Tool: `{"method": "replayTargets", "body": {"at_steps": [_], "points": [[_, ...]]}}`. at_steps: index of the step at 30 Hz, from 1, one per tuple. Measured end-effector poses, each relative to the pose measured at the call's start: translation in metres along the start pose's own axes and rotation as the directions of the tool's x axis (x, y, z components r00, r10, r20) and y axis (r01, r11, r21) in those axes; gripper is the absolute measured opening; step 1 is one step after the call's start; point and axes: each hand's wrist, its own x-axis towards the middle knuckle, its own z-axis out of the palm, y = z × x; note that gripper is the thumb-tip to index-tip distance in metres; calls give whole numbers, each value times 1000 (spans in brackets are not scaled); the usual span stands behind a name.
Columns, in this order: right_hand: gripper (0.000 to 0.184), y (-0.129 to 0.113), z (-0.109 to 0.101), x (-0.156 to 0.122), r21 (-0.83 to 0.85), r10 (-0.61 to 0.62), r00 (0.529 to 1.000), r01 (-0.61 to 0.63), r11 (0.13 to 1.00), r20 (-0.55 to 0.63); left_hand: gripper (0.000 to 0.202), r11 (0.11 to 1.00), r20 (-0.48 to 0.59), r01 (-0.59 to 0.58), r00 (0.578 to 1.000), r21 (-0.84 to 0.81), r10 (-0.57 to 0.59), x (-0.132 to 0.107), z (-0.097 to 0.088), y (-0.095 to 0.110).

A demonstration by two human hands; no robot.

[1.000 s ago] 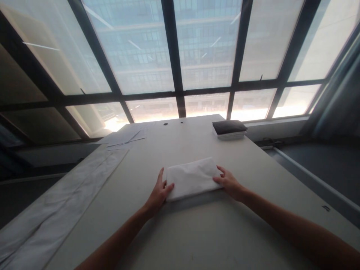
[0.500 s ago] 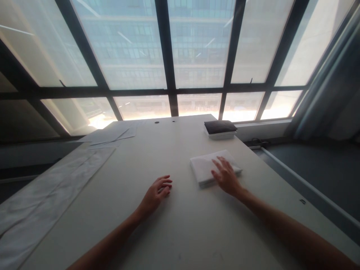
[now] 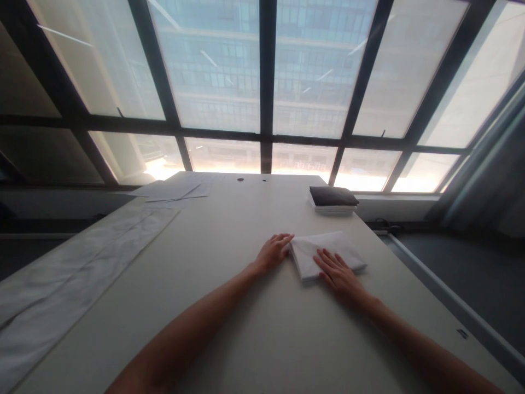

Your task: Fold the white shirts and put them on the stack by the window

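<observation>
Currently, the right hand (image 3: 339, 278) lies spread flat on the cloth (image 3: 331, 242), clamping nothing. The left hand (image 3: 273, 253) is at its left edge; whether gripping, cannot tell.

No readable text, labels, brands, numbers or signs

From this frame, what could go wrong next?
1. The right hand lies flat on the folded white cloth; a sideways push might shift its upper layers or crease it.
2. The left hand has its fingertips at the cloth's left edge, so a tug there could open the fold.
3. The dark folded piece sits on a white stack near the table's right edge; a bump might knock it off.
</observation>
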Motion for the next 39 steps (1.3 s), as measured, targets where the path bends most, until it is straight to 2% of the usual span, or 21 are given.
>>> {"method": "replayTargets", "body": {"at_steps": [2,3,4,6,7,9,10,13,15,16,18,20,21,22,25,27,29,31,34,36,39], "points": [[50,14,-1,-8,19,44,997,-43,999,-68,36,997,55,-72,996,8,71,12,5,-2],[50,23,-1,-12,31,104,983,-100,994,-153,35,996,68,-90,994,11,89,14,7,-3],[51,34,-3,-17,47,186,949,-180,983,-256,36,995,70,-98,993,14,97,12,9,-3],[53,58,-8,-24,114,378,820,-365,924,-430,41,996,61,-84,995,21,83,3,12,-1],[54,70,-13,-27,166,469,753,-446,879,-462,45,997,57,-66,996,29,64,-2,14,2],[53,88,-24,-29,291,618,666,-547,785,-417,55,998,78,-32,997,62,27,-14,18,11],[50,95,-30,-29,362,665,653,-559,746,-362,59,996,106,-29,994,88,20,-20,20,17],[35,100,-47,-20,548,683,701,-497,673,-204,65,979,211,-92,976,181,53,-34,25,41],[28,97,-56,-11,606,658,742,-467,644,-126,66,965,258,-136,963,223,76,-40,28,57],[26,96,-60,-6,619,662,745,-482,620,-84,67,962,279,-148,957,231,80,-43,28,62],[23,95,-68,2,634,712,702,-565,528,33,70,960,312,-162,946,228,86,-46,29,69],[24,96,-75,6,674,736,651,-631,384,189,73,959,333,-177,938,220,97,-48,28,68],[27,96,-79,7,710,714,650,-630,314,260,75,958,336,-183,936,222,101,-48,28,67],[31,95,-82,6,757,675,671,-601,256,305,77,956,337,-188,936,226,104,-49,27,65],[40,78,-81,-1,912,562,779,-398,100,278,80,950,345,-197,933,242,106,-49,28,59],[46,57,-71,-5,960,521,818,-282,-3,242,79,947,343,-198,934,253,104,-49,30,58],[50,34,-54,-6,966,491,834,-252,-65,250,77,947,331,-196,938,256,104,-48,32,57],[45,15,-36,-2,969,549,803,-239,-57,230,76,948,322,-198,940,249,112,-46,34,57],[48,4,-17,10,979,674,721,-201,-23,163,76,956,289,-203,947,214,137,-45,35,56],[48,9,-16,19,984,704,696,-176,-24,142,75,970,192,-169,972,173,135,-45,34,56],[43,25,-34,34,995,711,699,-100,-13,80,71,991,-4,-86,996,99,87,-44,32,58]]}}
